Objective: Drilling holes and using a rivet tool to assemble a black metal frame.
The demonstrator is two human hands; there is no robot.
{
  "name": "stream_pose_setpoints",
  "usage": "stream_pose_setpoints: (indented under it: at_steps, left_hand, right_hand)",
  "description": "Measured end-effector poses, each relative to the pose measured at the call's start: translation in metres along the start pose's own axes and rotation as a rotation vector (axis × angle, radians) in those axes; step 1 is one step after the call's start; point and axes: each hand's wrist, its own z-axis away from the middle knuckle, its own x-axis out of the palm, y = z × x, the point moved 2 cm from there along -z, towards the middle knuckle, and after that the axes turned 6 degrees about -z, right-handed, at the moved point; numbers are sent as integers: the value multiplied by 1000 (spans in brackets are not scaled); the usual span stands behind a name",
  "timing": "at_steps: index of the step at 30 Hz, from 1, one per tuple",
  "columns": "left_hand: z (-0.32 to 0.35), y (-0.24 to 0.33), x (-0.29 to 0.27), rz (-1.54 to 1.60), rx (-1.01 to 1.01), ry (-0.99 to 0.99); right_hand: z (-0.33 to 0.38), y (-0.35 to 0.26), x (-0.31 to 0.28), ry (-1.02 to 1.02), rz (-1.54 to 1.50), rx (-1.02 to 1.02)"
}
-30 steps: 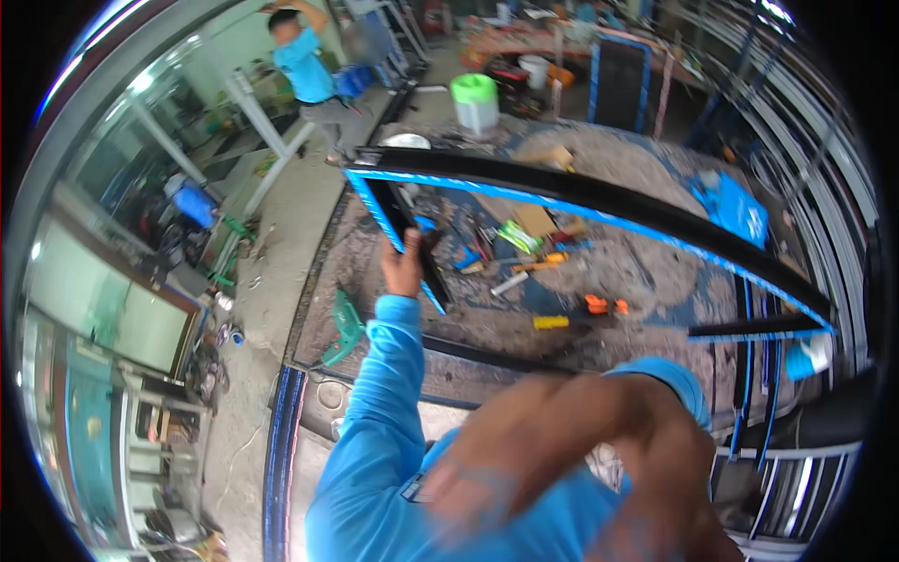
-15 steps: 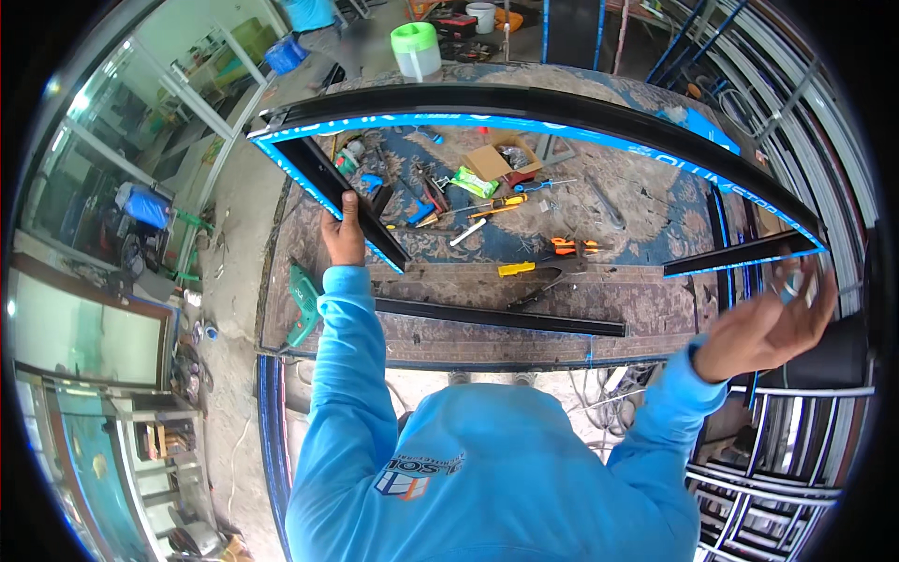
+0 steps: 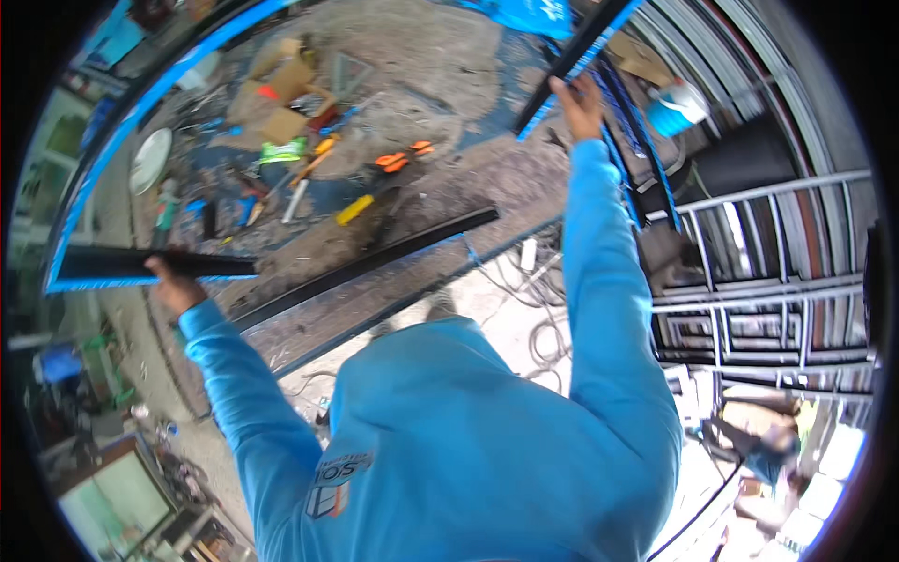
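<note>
A large black three-sided frame with blue film along its edges spans the bench in front of me. My left hand (image 3: 176, 286) is closed on its left side piece (image 3: 98, 265), thumb on the upper face. On the right, my right hand (image 3: 582, 105) grips the other side piece (image 3: 592, 47) near its free end. The long far bar curves up past the picture's top edge, so part of it is hidden from view. Between my arms, a loose black bar (image 3: 375, 263) lies slanted near the bench's front edge.
On the carpet-covered bench (image 3: 431, 80) are a cardboard box (image 3: 284, 127), a green packet (image 3: 284, 151), an orange-handled tool (image 3: 403, 159) and a white stick-like item (image 3: 296, 200). Metal racks (image 3: 721, 304) and a blue-and-white container (image 3: 676, 110) stand right. Another person (image 3: 757, 451) is at lower right.
My right hand, earlier with fingers spread beside the frame, now grips its right side piece. The view has turned to the right, and the frame appears tilted, its left end nearer.
</note>
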Motion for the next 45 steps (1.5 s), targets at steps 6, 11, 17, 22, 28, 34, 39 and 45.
stream_pose_setpoints:
  at_steps: [6, 11, 17, 22, 28, 34, 39, 45]
  left_hand:
    - [-11, 30, -15, -12, 91, 47]
    - [-63, 95, -92, -155, 8, 7]
    - [-89, 120, -157, -136, 15, -20]
    - [-79, 113, -157, -239, 65, 7]
    - [-79, 103, -157, -271, 121, -3]
    - [-76, 97, -147, -161, 43, -41]
    - [-68, 104, -137, -136, 85, -2]
    - [-72, 110, -139, -96, 61, -61]
  right_hand:
    - [-25, -15, 2, 125, 590, -271]
    - [27, -58, -7, -74, -99, -258]
    - [97, -73, 18, 121, -178, -161]
    - [107, -69, 28, 125, -240, -130]
    - [109, -64, 25, 152, -234, -126]
    - [111, -58, 20, 167, -193, -150]
    - [112, -57, 20, 162, -177, -154]
    - [109, -60, 21, 133, -176, -183]
